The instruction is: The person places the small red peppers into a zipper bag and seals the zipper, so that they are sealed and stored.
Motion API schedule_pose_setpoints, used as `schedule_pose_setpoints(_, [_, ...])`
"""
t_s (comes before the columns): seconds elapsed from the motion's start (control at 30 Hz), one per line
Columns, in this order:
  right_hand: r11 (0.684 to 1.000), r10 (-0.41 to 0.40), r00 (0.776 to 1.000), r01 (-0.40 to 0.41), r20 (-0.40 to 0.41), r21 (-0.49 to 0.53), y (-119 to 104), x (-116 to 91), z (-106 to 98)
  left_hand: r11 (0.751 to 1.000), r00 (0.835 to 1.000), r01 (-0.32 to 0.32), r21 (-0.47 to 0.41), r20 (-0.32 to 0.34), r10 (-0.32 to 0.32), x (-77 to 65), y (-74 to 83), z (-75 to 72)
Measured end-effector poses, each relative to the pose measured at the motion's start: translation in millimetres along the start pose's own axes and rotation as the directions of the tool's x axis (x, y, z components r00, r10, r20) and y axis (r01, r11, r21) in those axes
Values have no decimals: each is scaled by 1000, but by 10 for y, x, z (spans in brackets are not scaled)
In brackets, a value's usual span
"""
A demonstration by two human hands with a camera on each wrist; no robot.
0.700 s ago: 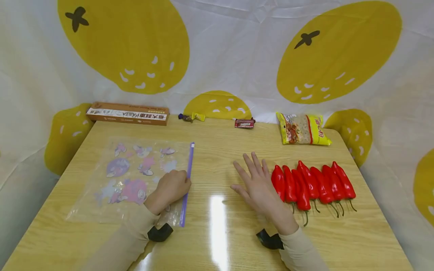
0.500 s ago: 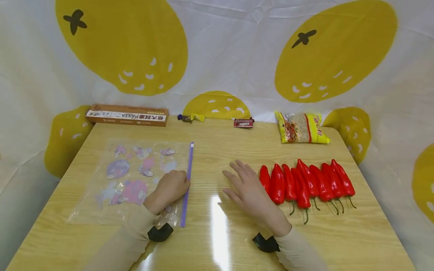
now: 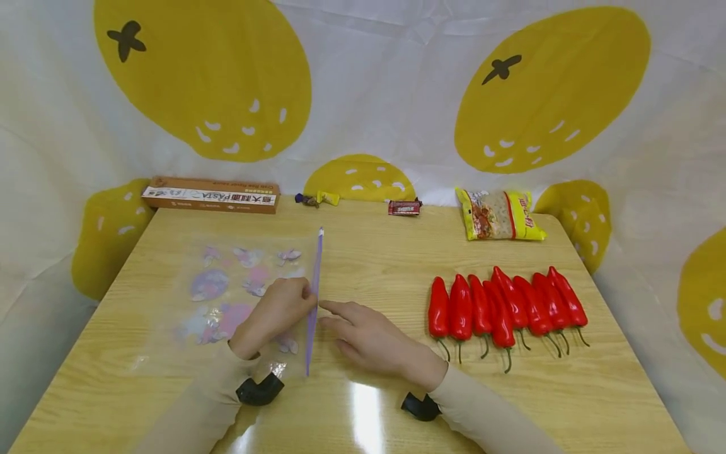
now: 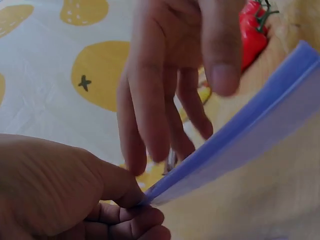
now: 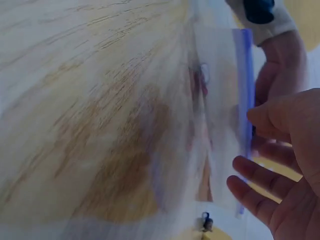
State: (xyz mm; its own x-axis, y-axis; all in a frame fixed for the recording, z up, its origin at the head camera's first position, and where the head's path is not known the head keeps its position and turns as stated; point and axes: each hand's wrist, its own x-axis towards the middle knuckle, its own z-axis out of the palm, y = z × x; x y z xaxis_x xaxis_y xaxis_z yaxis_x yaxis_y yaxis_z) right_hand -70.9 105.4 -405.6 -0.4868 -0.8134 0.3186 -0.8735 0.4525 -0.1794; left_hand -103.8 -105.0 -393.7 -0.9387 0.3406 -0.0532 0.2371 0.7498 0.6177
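A clear zip bag [image 3: 210, 285] with pink and purple printed figures lies on the left of the table. Its purple zip strip [image 3: 315, 271] stands lifted off the tabletop. My left hand [image 3: 276, 313] pinches that strip near its middle between thumb and curled fingers, as the left wrist view also shows. Close by on the strip's other side is my right hand [image 3: 377, 340], fingers loosely extended toward it. In the right wrist view its fingertips [image 5: 239, 165] are at or beside the strip; whether they touch it I cannot tell.
Several red peppers [image 3: 501, 315] with green stems lie in a row at the right. Along the back edge are a brown pasta box [image 3: 210, 194], small wrapped candies [image 3: 326, 198], a red wrapped bar [image 3: 404, 207] and a yellow food packet [image 3: 499, 214]. A printed cloth hangs behind.
My right hand has moved left from beside the peppers to the bag's zip strip. The left hand has raised the strip, which lay flat before.
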Motion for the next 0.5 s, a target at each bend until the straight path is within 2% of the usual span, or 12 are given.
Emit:
schedule_pose_setpoints(0.17, [999, -32, 999, 32, -6, -14, 10, 36, 42, 998, 1000, -6, -63, -19, 4, -23, 64, -52])
schedule_pose_setpoints(0.27, [997, -45, 999, 46, 13, -65, 10, 57, 46, 997, 1000, 4, -79, -16, -5, -31, 79, -68])
schedule_pose_setpoints(0.4, [980, -144, 988, 150, 52, -132, -21, 88, 39, 997, 1000, -7, -81, -8, 7, -35, 79, -74])
schedule_pose_setpoints(0.5, [966, -217, 974, 224, 66, -130, -44, 102, 42, 996, 1000, -16, -92, 2, 16, -35, 67, -72])
